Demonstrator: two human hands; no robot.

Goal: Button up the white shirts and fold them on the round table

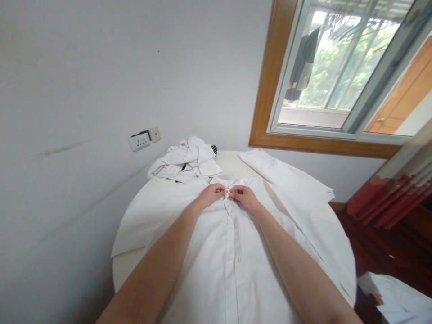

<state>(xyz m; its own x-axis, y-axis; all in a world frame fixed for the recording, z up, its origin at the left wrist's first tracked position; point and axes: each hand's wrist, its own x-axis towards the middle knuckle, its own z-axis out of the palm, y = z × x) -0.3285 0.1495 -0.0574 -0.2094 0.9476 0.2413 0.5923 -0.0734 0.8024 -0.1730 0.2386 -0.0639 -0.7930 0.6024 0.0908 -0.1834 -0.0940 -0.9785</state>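
A white button-up shirt lies spread face up over a round table, its collar end away from me. At the neck, my left hand pinches the fabric of one front edge. Close on the other side, my right hand has its thumb and fingers closed on the opposite edge. The fingertips of both hands nearly meet over the collar opening. Below them the two front edges run side by side toward me, with small buttons showing lower down. Whether a button sits between my fingers is too small to make out.
Crumpled white cloth with a dark striped bit lies at the table's back left. The round table stands against the wall under a wood-framed window. A wall socket is at left. More white cloth lies low at right.
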